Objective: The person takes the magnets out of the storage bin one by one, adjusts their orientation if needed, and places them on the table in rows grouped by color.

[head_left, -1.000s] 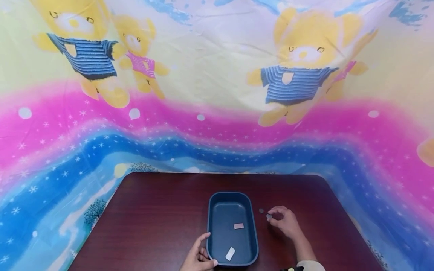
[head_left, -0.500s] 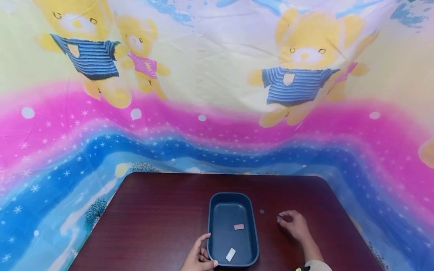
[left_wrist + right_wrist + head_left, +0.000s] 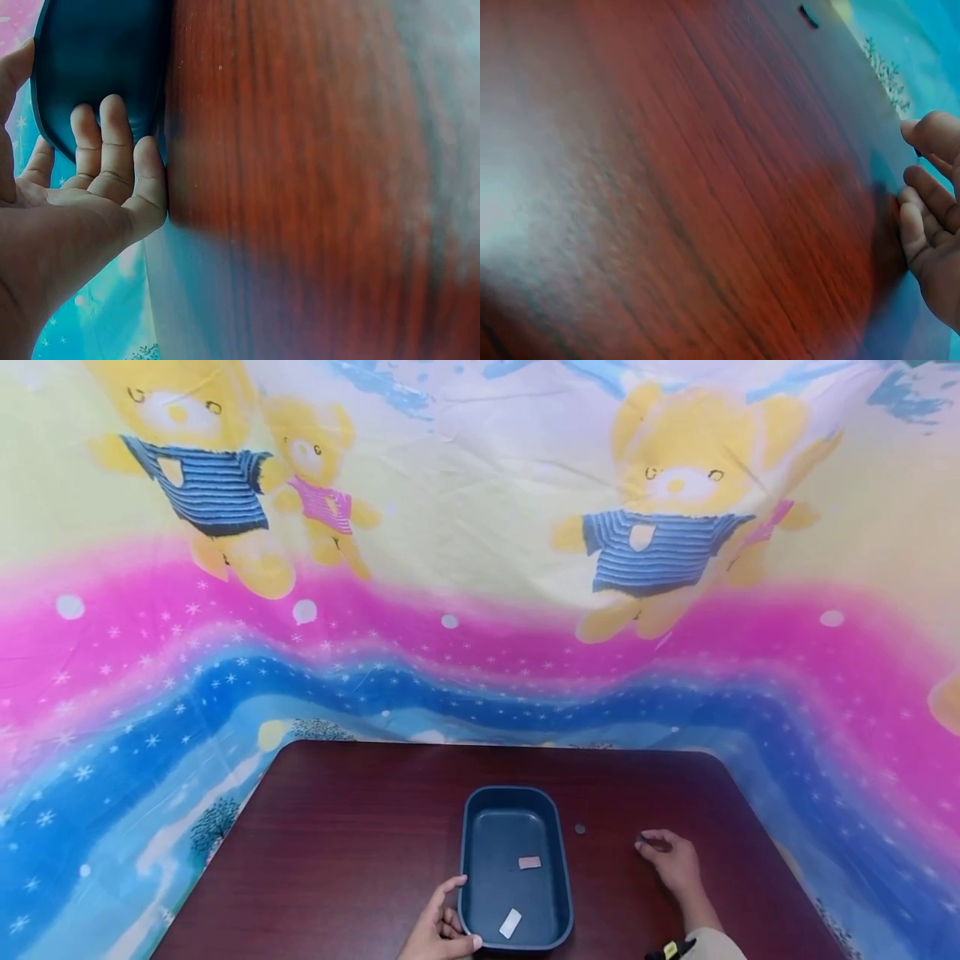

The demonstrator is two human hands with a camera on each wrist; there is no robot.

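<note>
Blue tray (image 3: 513, 827): your left hand (image 3: 435, 927) holds its 8 o'clock corner, grip spread wide. At 3 o'clock your right hand (image 3: 678, 860) pinches 1 dark disc (image 3: 641, 838), grip nearly closed; loosened fingertips could drop it. Sweeping low could knock the loose disc (image 3: 580, 830) at 2 o'clock.

The head view looks forward and down from above the near side of the bench (image 3: 360, 835), far enough back to take in both hands, the whole blue tray (image 3: 495, 860) and the bear-print cloth (image 3: 480, 527) behind. The left wrist view sits close to the left hand (image 3: 90, 191), sharing that hand and part of the tray with the head view. The right wrist view, also close, looks across bare bench, sharing the right hand (image 3: 937, 210), at its right edge.
</note>
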